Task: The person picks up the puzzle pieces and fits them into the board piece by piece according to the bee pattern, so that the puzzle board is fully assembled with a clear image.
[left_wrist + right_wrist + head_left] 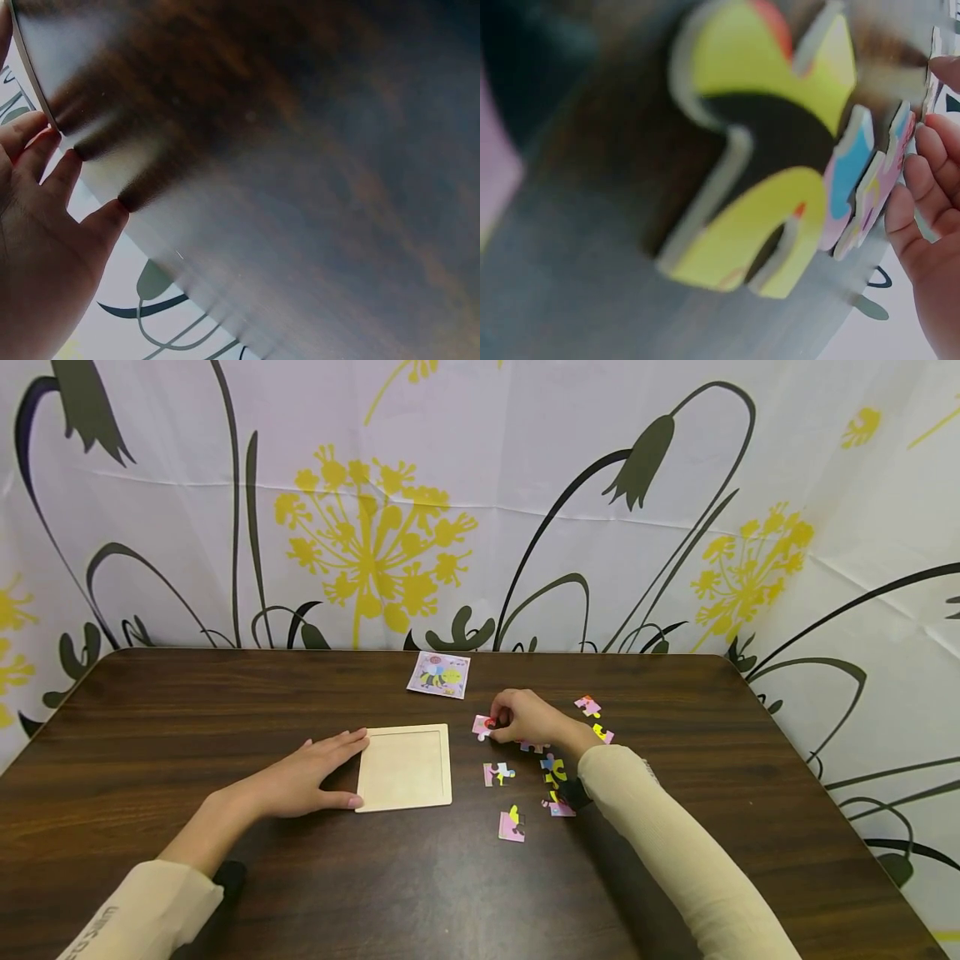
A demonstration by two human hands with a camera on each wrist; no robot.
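Observation:
My right hand (531, 718) pinches a pink jigsaw puzzle piece (482, 727) at its right side, close over the table. In the right wrist view the fingers of that hand (934, 187) curl at the right edge, beyond a large blurred yellow and black piece (780, 150). My left hand (313, 772) lies against the left side of a shallow square wooden puzzle tray (405, 768), fingertips at its upper left corner and thumb at the lower left. The tray holds no pieces. In the left wrist view the outstretched left hand (45, 225) touches down at the left edge.
Loose pieces lie right of the tray, including a pink and blue piece (498, 774), a pink and yellow piece (513, 825) and a red and pink piece (588, 705). A bee picture card (439, 675) lies near the back edge of the dark wooden table (225, 693), before a patterned curtain (540, 443).

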